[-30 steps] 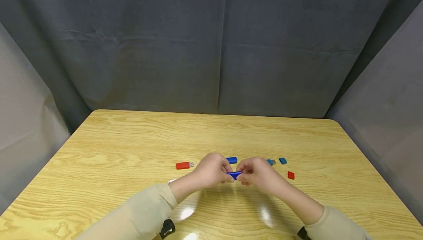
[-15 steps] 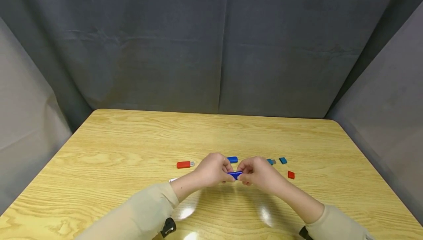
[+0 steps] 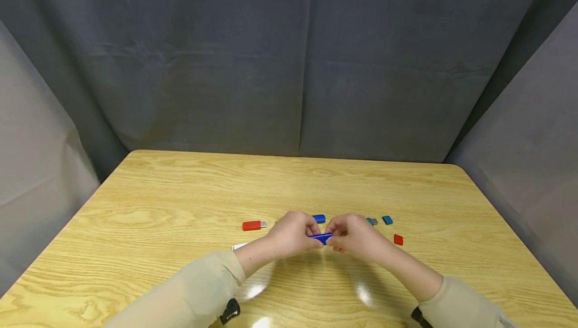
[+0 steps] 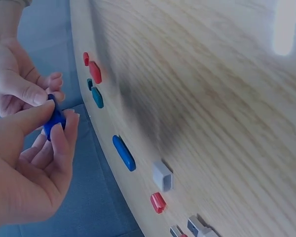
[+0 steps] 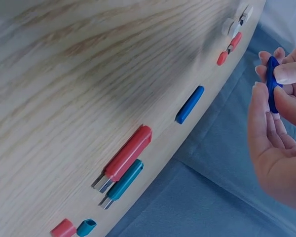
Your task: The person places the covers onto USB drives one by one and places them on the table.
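Note:
A dark blue USB stick [image 3: 321, 238] is held just above the table between both hands, lying roughly crosswise. My left hand [image 3: 291, 235] pinches its left end with thumb and fingers. At the opposite end, my right hand [image 3: 354, 237] pinches it the same way. Fingers cover much of the stick, and no metal plug shows on it; whether a cap sits on it I cannot tell. Behind the hands lies another blue USB stick [image 3: 319, 218], fully seen in the right wrist view as a closed blue bar [image 5: 190, 104].
Left lie a red USB stick [image 3: 253, 225] and a white piece [image 3: 239, 247], with a white cap [image 4: 163, 176] and red cap [image 4: 158, 202] nearby. Right are a teal stick [image 5: 126, 180], another red stick [image 5: 128, 153], a teal cap [image 3: 387, 220] and red cap [image 3: 398, 239].
Hardly anything differs. Both hands keep their pinch on the blue USB stick, and the head view shifts by only a few pixels.

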The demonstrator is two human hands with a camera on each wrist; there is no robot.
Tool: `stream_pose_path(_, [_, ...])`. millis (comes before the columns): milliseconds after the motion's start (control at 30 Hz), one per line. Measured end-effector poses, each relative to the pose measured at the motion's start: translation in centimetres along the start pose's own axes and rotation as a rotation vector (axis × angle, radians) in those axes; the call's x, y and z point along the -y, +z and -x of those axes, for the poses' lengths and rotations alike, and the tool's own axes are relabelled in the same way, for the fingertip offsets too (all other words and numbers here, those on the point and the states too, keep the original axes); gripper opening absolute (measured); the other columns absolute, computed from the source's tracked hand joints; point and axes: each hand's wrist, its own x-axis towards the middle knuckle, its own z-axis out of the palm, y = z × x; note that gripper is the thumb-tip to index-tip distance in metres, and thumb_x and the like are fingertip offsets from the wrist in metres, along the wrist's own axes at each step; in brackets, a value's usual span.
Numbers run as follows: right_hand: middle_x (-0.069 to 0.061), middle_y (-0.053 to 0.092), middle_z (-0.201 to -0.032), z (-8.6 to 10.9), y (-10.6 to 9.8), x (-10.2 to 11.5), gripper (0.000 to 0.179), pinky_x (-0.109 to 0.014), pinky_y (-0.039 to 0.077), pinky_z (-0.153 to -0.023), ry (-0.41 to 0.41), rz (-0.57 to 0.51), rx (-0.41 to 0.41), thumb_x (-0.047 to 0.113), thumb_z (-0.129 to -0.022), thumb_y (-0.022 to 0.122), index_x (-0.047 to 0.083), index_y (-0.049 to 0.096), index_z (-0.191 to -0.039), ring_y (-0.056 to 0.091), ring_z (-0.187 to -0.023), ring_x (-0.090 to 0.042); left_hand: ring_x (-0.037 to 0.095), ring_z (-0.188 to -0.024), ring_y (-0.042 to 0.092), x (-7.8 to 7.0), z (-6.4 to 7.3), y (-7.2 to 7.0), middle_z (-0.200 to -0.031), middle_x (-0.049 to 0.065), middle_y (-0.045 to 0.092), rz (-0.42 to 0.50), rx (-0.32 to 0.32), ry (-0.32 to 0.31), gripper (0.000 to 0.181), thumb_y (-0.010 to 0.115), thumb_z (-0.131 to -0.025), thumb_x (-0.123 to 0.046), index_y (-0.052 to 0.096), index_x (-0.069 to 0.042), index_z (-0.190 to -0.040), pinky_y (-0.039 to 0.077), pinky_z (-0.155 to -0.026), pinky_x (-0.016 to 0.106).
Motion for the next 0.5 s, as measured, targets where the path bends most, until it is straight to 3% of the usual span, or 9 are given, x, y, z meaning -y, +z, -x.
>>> stream_pose_path(367, [-0.010, 0.061, -0.071, -0.32, -0.01, -0.39, 0.004, -0.035, 0.051, -0.060, 0.036, -0.064, 0.031, 0.001, -0.087, 0.061, -0.002, 0.059, -0.088, 0.057, -0.060, -0.016, 0.003, -0.059, 0.048, 0.19, 0.50, 0.09, -0.074, -0.005, 0.066, -0.258, -0.012, 0.011, 0.015, 0.077, -0.076, -0.020, 0.066, -0.013, -0.084, 0.039, -0.054, 0.017])
stream_pose_path(500, [-0.013, 0.062, -0.072, -0.38, -0.02, -0.54, 0.006, -0.036, 0.051, -0.060, 0.041, -0.080, 0.041, 0.002, -0.087, 0.061, -0.002, 0.059, -0.090, 0.057, -0.060, -0.016, 0.003, -0.060, 0.049, 0.36, 0.70, 0.15, -0.075, -0.005, 0.066, -0.312, -0.031, 0.020, 0.017, 0.077, -0.076, -0.022, 0.066, -0.015, -0.086, 0.039, -0.054, 0.018])
